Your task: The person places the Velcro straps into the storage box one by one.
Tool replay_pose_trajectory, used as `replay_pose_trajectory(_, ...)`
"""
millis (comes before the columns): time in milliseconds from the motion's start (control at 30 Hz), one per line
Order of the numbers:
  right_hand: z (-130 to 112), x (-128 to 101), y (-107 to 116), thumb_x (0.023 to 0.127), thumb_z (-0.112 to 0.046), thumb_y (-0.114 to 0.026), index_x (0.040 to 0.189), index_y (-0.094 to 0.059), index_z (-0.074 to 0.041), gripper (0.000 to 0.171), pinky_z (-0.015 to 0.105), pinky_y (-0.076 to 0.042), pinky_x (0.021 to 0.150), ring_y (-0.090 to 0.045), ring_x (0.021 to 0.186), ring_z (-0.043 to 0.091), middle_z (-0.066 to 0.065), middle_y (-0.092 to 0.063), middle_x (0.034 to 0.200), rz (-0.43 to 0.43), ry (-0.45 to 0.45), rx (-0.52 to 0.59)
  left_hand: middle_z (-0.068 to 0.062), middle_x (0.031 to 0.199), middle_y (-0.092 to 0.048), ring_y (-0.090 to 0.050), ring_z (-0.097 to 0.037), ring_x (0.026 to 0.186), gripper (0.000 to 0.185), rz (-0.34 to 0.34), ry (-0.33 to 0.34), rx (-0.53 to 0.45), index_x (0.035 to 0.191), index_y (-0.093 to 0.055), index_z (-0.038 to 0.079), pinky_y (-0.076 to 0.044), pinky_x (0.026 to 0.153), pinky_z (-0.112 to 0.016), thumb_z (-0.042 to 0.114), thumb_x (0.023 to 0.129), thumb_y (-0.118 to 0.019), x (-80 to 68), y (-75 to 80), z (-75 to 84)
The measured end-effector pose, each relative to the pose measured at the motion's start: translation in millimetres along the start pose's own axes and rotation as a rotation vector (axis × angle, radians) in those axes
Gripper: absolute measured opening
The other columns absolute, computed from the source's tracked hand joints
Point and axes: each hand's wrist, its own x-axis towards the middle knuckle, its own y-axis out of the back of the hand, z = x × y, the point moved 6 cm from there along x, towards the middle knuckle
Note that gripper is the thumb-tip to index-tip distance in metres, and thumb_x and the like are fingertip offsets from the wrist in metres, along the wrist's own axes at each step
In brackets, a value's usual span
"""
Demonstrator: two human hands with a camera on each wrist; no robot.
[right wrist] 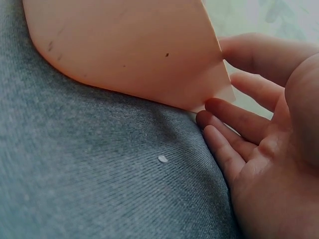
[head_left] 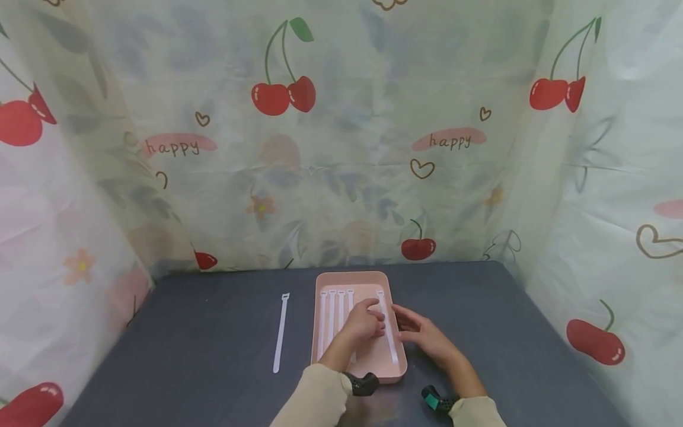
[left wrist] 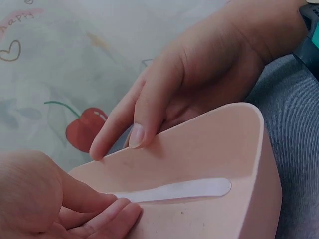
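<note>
My left hand (head_left: 365,323) reaches over a pink tray (head_left: 360,277), its fingertips right at a white cable strap (head_left: 391,341) lying along the tray's right side. In the left wrist view the strap's rounded end (left wrist: 219,187) shows beyond those fingertips, against the pink floor. My right hand (head_left: 429,341) is at the outside of the tray's right wall; its fingers (right wrist: 234,117) touch the wall, fairly straight, and in the left wrist view its thumb tip is at the rim. Several more white straps (head_left: 332,314) lie side by side lengthwise in the tray's left half, partly covered by my left forearm.
One more white strap (head_left: 280,335), with a slotted head, lies on the dark table (head_left: 213,332) left of the tray. Curtains with printed cherries (head_left: 283,98) hang behind and at both sides. A small white speck (right wrist: 163,159) lies beside the tray.
</note>
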Motion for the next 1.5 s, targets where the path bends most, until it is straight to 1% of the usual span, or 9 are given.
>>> replay_pose_trajectory(167, 4.2, 1.0, 0.8, 0.092, -0.011, -0.065, 0.149, -0.035, -0.001, 0.065, 0.045, -0.038, 0.104, -0.041, 0.131, 0.04, 0.024, -0.039, 0.147, 0.017, -0.017, -0.009, -0.019, 0.103, -0.065, -0.065, -0.021, 0.073, 0.066, 0.019, -0.025, -0.026, 0.142, -0.042, -0.002, -0.057, 0.067, -0.033, -0.019, 0.078, -0.053, -1.6, 4.2, -1.5)
replay_pose_trajectory(367, 7.5, 2.1, 2.5, 0.091, -0.013, -0.067, 0.149, -0.037, -0.003, 0.066, 0.045, -0.037, 0.106, -0.043, 0.131, 0.037, 0.022, -0.042, 0.146, 0.04, -0.041, -0.02, -0.02, 0.106, -0.066, -0.068, -0.028, 0.085, 0.056, 0.047, -0.089, -0.021, 0.133, -0.052, -0.005, -0.057, 0.072, -0.035, -0.014, 0.078, -0.061, -9.6, 14.1, 6.0)
replay_pose_trajectory(533, 7.3, 2.8, 2.2, 0.09, -0.013, -0.068, 0.149, -0.038, -0.005, 0.066, 0.05, -0.033, 0.107, -0.043, 0.131, 0.036, 0.021, -0.043, 0.146, 0.047, -0.058, -0.015, -0.023, 0.109, -0.065, -0.068, -0.027, 0.091, 0.047, 0.077, -0.139, -0.062, 0.125, -0.059, -0.005, -0.056, 0.076, -0.035, -0.013, 0.079, -0.063, -22.6, 26.2, 14.3)
replay_pose_trajectory(733, 6.1, 0.4, 0.6, 0.09, -0.014, -0.068, 0.149, -0.037, -0.004, 0.067, 0.052, -0.033, 0.106, -0.043, 0.13, 0.037, 0.021, -0.042, 0.147, 0.047, -0.068, -0.006, -0.022, 0.107, -0.065, -0.068, -0.025, 0.091, 0.032, 0.127, -0.18, -0.125, 0.117, -0.064, -0.004, -0.056, 0.079, -0.035, -0.006, 0.085, -0.065, -37.4, 42.9, 18.9)
replay_pose_trajectory(900, 4.8, 0.2, 0.5, 0.09, -0.014, -0.068, 0.149, -0.037, -0.004, 0.067, 0.053, -0.031, 0.107, -0.042, 0.131, 0.037, 0.021, -0.042, 0.147, 0.052, -0.068, -0.006, -0.023, 0.103, -0.066, -0.067, -0.025, 0.088, 0.03, 0.191, -0.249, -0.177, 0.113, -0.065, -0.007, -0.056, 0.077, -0.034, -0.011, 0.083, -0.063, -47.4, 58.6, 25.4)
replay_pose_trajectory(1033, 3.7, 1.5, 1.7, 0.09, -0.015, -0.068, 0.149, -0.038, -0.005, 0.067, 0.053, -0.03, 0.108, -0.042, 0.132, 0.035, 0.019, -0.043, 0.146, 0.062, -0.066, -0.016, -0.028, 0.104, -0.064, -0.066, -0.031, 0.089, 0.029, 0.239, -0.298, -0.198, 0.111, -0.063, -0.01, -0.056, 0.076, -0.035, -0.013, 0.083, -0.062, -62.4, 69.0, 37.8)
replay_pose_trajectory(1200, 3.9, 1.4, 2.7, 0.09, -0.014, -0.068, 0.148, -0.038, -0.005, 0.067, 0.053, -0.03, 0.108, -0.042, 0.132, 0.035, 0.019, -0.043, 0.146, 0.061, -0.071, -0.032, -0.028, 0.103, -0.064, -0.065, -0.034, 0.089, 0.024, 0.303, -0.354, -0.157, 0.109, -0.064, -0.01, -0.057, 0.073, -0.035, -0.013, 0.085, -0.062, -75.0, 78.1, 44.6)
replay_pose_trajectory(1367, 3.2, 1.0, 3.0, 0.09, -0.013, -0.068, 0.149, -0.038, -0.005, 0.066, 0.053, -0.031, 0.107, -0.043, 0.131, 0.036, 0.02, -0.043, 0.146, 0.063, -0.07, -0.021, -0.022, 0.101, -0.066, -0.064, -0.032, 0.085, 0.022, 0.367, -0.405, -0.069, 0.106, -0.068, -0.004, -0.055, 0.068, -0.029, -0.01, 0.085, -0.064, -65.9, 88.9, 30.5)
replay_pose_trajectory(1500, 2.7, 0.9, 1.5, 0.091, -0.014, -0.068, 0.149, -0.037, -0.005, 0.066, 0.053, -0.03, 0.108, -0.043, 0.131, 0.036, 0.02, -0.042, 0.147, 0.052, -0.067, -0.015, -0.012, 0.098, -0.068, -0.064, -0.027, 0.084, 0.021, 0.437, -0.406, -0.001, 0.103, -0.07, 0.002, -0.054, 0.067, -0.026, -0.007, 0.084, -0.067, -63.3, 100.4, 20.4)
